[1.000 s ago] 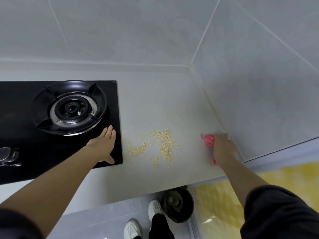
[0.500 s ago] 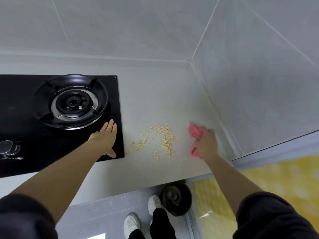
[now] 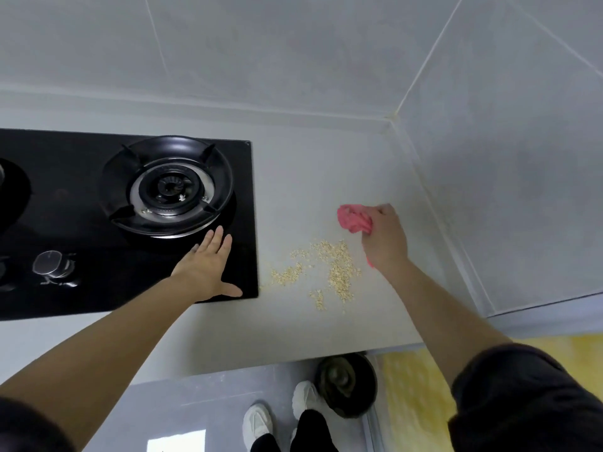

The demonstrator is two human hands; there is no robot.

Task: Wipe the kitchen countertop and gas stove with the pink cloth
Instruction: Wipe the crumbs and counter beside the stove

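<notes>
Most of the pink cloth (image 3: 354, 220) was hidden inside my right hand (image 3: 385, 239). The grip was closed round it, with a crumpled wad poking out the top and a sliver showing below the wrist. It sat on the matte pale tabletop (image 3: 310, 177), just right of scattered oat-like flakes (image 3: 336, 269). My left hand (image 3: 207, 265) lay flat, fingers straight, on the glossy black gas stove (image 3: 65, 164), which was cut off at frame left.

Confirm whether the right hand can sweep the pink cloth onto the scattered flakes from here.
Probably yes. The right hand grips the pink cloth right beside the scattered flakes, with only bare countertop between. The left hand rests flat on the gas stove, out of the way.
</notes>
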